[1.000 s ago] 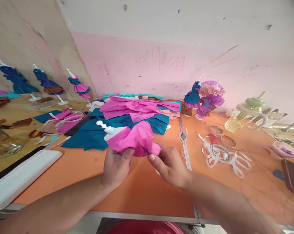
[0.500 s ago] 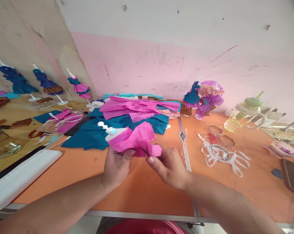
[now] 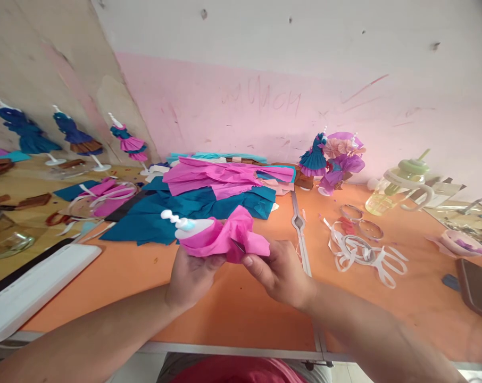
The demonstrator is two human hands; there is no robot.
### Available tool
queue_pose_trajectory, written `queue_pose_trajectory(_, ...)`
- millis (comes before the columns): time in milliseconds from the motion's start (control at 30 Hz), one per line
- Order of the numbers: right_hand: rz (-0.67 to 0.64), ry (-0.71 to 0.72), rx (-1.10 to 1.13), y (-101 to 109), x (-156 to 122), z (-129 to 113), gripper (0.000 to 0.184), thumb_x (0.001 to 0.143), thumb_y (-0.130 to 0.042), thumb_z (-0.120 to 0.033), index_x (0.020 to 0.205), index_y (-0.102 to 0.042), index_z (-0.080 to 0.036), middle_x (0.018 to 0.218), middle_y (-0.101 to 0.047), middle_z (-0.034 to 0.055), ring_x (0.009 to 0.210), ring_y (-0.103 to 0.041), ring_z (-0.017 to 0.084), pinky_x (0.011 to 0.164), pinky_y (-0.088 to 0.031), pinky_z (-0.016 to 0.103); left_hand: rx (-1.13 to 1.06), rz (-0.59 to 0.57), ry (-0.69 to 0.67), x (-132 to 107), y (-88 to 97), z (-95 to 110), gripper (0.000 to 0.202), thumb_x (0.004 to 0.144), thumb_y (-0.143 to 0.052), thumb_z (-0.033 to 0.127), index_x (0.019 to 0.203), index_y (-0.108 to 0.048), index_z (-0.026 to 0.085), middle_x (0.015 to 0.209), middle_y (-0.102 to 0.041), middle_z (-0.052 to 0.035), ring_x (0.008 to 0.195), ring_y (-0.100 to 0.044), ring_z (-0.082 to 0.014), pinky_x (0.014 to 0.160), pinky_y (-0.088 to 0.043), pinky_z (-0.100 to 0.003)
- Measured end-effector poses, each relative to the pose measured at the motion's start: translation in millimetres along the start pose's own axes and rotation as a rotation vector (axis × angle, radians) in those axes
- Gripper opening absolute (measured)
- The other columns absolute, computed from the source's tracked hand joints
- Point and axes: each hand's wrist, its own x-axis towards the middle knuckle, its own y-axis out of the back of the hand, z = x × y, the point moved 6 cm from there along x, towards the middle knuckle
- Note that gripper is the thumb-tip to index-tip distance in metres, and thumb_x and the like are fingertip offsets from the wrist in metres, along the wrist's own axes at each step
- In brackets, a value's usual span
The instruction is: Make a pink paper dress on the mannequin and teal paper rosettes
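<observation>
My left hand (image 3: 193, 274) is closed around a small white mannequin form (image 3: 185, 226) wrapped in pink crepe paper (image 3: 225, 236), held above the orange table (image 3: 233, 308). My right hand (image 3: 279, 268) pinches the right edge of the same pink paper, thumb on top. The form's white knobbed neck points left. Just behind lies a pile of pink and teal crepe sheets (image 3: 213, 194).
Finished paper-dress figures stand at the left (image 3: 75, 138) and in a cluster at the back (image 3: 332, 157). White tape strips and rings (image 3: 364, 250) lie to the right, with a green-lidded sippy cup (image 3: 400, 183), a dark phone (image 3: 478, 287), and a white flat device (image 3: 33, 290) at the left.
The form has tilted flatter, its neck lower and pointing left. My right hand slid slightly up and right along the pink paper, flattening the folds.
</observation>
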Motion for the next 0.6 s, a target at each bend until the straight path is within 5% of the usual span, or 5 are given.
queue_pose_trajectory(267,-0.034,0.053,0.029,3,-1,-3,0.029,0.091,-0.058,-0.043,0.08,-0.051,-0.017,0.064,-0.042,-0.0052,0.056,-0.036,0.006,0.05,-0.027,0.02,-0.088,-0.169,-0.058,4,-13.2,18,0.038,0.078,-0.076,0.034,0.115,-0.068,0.025,0.108,-0.066,-0.0057,0.095,-0.065,-0.0235,0.089,-0.058,-0.038)
queue_pose_trajectory(600,-0.082,0.11,0.029,3,-2,-9,0.029,0.095,-0.048,-0.044,0.084,-0.052,-0.018,0.07,-0.047,-0.0018,0.063,-0.043,0.01,0.056,-0.035,0.023,0.092,-0.145,-0.191,10,-8.2,29,0.041,0.07,-0.082,0.039,0.106,-0.07,0.024,0.116,-0.064,-0.0092,0.117,-0.057,-0.0341,0.103,-0.048,-0.052)
